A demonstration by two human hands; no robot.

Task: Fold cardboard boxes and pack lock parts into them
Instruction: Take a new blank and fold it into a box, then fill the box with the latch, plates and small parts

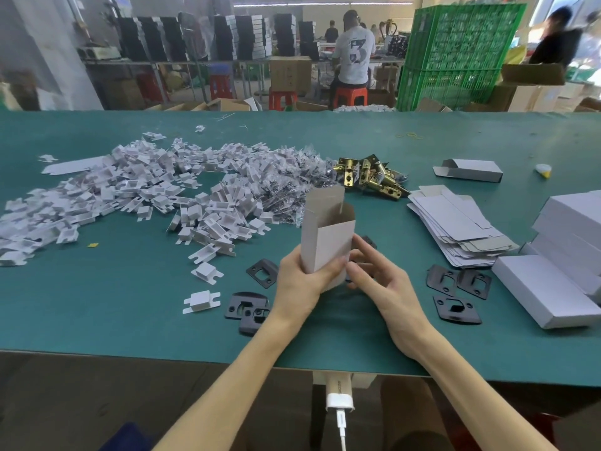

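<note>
Over the green table mat [130, 320], the left hand [297, 283] grips the base of an upright, open-topped white cardboard box [327, 242]; the right hand [382, 288], fingers relaxed, touches its side. Beside both hands lie black metal plates [248, 309], brass latches [367, 177] beyond.

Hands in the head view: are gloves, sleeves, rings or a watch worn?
Nothing worn shows. The left hand and right hand are bare, without gloves or rings; both forearms are bare to the frame's edge, with no sleeve, watch or band.
</note>
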